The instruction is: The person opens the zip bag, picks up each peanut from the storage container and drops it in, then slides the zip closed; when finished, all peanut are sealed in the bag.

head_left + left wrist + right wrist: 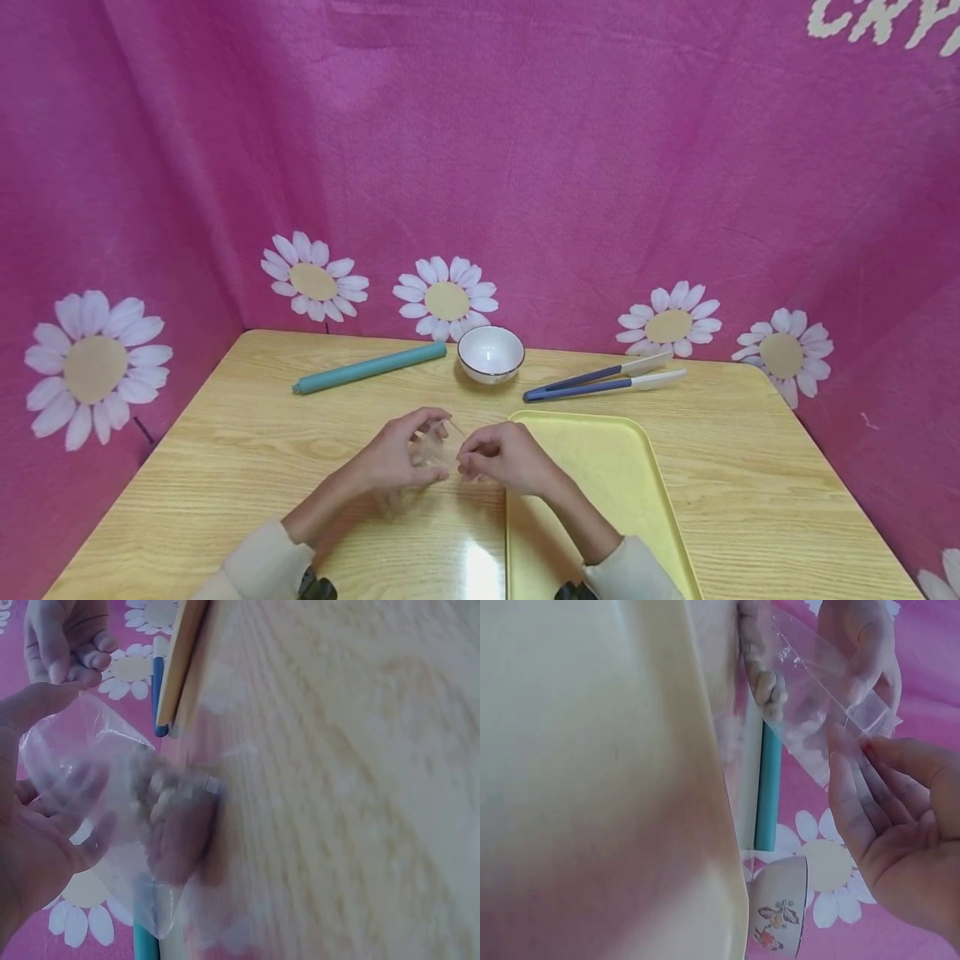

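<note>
A clear plastic bag (124, 739) hangs between my two hands over the table. Inside it lie several small beige, lumpy pieces (766, 688), gathered at the bag's lower end; their kind is hard to tell. My left hand (399, 454) holds the bag from the left, thumb and fingers curved round it. With thumb and fingertips, my right hand (512, 457) pinches the bag's upper edge, above the left edge of the yellow tray (600, 467). In the head view the hands partly cover the bag.
Behind the hands stands a white bowl (491, 354) with a dark rim and a flower pattern. A teal rod (371, 367) lies back left. Blue and cream tongs (592, 386) lie spread at back right. Pink cloth (480, 167) with daisies surrounds the wooden table (247, 433).
</note>
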{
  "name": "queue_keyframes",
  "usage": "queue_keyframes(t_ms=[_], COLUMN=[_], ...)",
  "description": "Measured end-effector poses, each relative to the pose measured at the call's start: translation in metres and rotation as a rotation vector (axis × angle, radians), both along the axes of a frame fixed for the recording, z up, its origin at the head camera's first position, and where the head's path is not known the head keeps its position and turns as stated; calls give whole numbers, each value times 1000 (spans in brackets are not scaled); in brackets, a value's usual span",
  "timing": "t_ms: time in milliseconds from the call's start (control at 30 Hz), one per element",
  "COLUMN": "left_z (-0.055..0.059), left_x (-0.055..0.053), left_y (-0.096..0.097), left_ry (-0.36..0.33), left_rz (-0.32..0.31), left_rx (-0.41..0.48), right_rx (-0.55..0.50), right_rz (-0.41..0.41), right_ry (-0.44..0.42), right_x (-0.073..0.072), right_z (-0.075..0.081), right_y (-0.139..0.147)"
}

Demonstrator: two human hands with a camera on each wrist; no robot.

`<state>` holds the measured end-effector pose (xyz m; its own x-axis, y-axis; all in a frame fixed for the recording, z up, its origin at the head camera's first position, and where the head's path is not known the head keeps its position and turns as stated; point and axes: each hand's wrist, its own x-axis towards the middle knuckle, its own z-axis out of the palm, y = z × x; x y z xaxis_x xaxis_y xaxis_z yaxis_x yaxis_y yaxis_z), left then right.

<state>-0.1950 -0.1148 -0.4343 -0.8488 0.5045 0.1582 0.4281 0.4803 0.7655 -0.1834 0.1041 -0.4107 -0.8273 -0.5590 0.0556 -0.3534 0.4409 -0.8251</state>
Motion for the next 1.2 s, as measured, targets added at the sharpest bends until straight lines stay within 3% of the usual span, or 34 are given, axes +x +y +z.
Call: queue_keyframes(t_ms=[267,533,767,1000,1200], left_z=[5,5,7,13,21], left_x=[4,3,6,9,12], left_y=[-9,-16,-18,-21,-23], left_ry=[-38,-152,-99,-125,-44], left_rz=[37,138,166,182,185], left_rx=[124,281,291,309,258], right_rx=[-28,-68,-98,-99,-100], right_rz=[-121,-220,-230,-219,-172], right_ry=[80,100,137,136,144], right_x=[-3,-3,-5,-5,-4], right_z=[3,5,4,8,17], right_y=[9,12,15,20,22])
